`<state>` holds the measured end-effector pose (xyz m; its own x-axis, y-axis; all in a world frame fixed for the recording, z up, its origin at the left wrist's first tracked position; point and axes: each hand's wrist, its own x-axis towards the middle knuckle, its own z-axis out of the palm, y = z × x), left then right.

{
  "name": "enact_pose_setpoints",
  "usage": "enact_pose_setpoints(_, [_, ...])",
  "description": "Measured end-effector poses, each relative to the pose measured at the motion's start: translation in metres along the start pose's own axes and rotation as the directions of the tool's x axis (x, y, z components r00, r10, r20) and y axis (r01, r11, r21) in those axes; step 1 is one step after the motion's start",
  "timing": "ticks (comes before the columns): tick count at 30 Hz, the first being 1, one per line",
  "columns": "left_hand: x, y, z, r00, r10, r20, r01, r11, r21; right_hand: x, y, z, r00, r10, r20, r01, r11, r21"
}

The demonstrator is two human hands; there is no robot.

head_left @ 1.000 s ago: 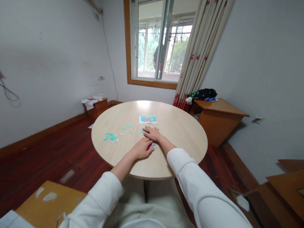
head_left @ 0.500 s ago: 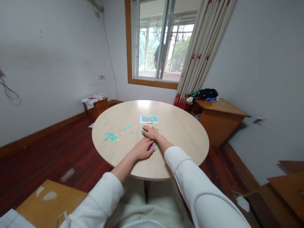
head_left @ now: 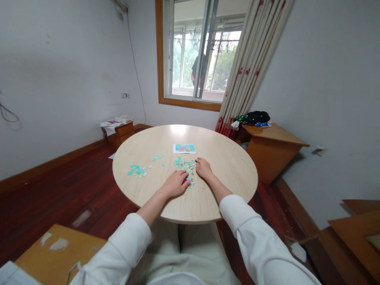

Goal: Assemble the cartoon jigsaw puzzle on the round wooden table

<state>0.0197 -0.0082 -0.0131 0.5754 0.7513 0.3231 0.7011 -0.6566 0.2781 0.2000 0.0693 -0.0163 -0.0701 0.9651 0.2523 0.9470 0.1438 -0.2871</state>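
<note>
Jigsaw pieces point(head_left: 184, 163), mostly teal with some yellow and dark bits, are lying in a loose heap near the middle of the round desk point(head_left: 230, 170). The left hand point(head_left: 176, 184) is resting palm down over the near left part of this heap, with a patch of pink showing by its fingers and colourful bits point(head_left: 190, 183) lying just to its right. Its grip is lying low and fairly flat; I cannot tell whether it is holding anything beneath.

The right hand point(head_left: 204, 168) is resting just right of the heap, its fingers curling in. A small dark piece point(head_left: 196, 161) is showing at the fingertips, though I cannot tell whether that grip is pinching it or only touching it.

A picture sheet point(head_left: 184, 148) is lying on the far side of the heap. Toward the left edge, a larger cluster of teal and pale pieces point(head_left: 137, 170) is spreading out, while a smaller teal cluster point(head_left: 157, 158) is lying farther off and to its right.
</note>
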Motion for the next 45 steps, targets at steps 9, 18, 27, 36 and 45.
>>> enact_pose_setpoints(9, [0.005,-0.005,0.006,0.992,-0.078,-0.104,0.072,0.995,-0.062,-0.025,-0.002,-0.009,0.995,-0.045,-0.092,0.061,0.982,0.177])
enact_pose_setpoints(18, [0.016,-0.027,0.008,0.944,-0.238,-0.228,0.238,0.971,-0.029,-0.032,0.002,-0.009,0.996,-0.085,-0.014,0.086,0.974,0.209])
enact_pose_setpoints(27, [0.018,-0.025,0.004,0.981,-0.185,-0.061,0.191,0.973,0.126,-0.026,0.003,-0.006,0.999,0.019,-0.039,-0.014,0.990,0.139])
enact_pose_setpoints(36, [0.020,-0.030,0.008,0.979,-0.167,-0.114,0.181,0.975,0.125,-0.025,-0.001,-0.009,0.995,0.090,0.052,-0.091,0.996,0.012])
enact_pose_setpoints(45, [0.019,-0.038,0.016,0.940,-0.235,-0.249,0.238,0.971,-0.020,-0.026,-0.005,-0.009,0.994,0.088,0.063,-0.085,0.995,-0.053])
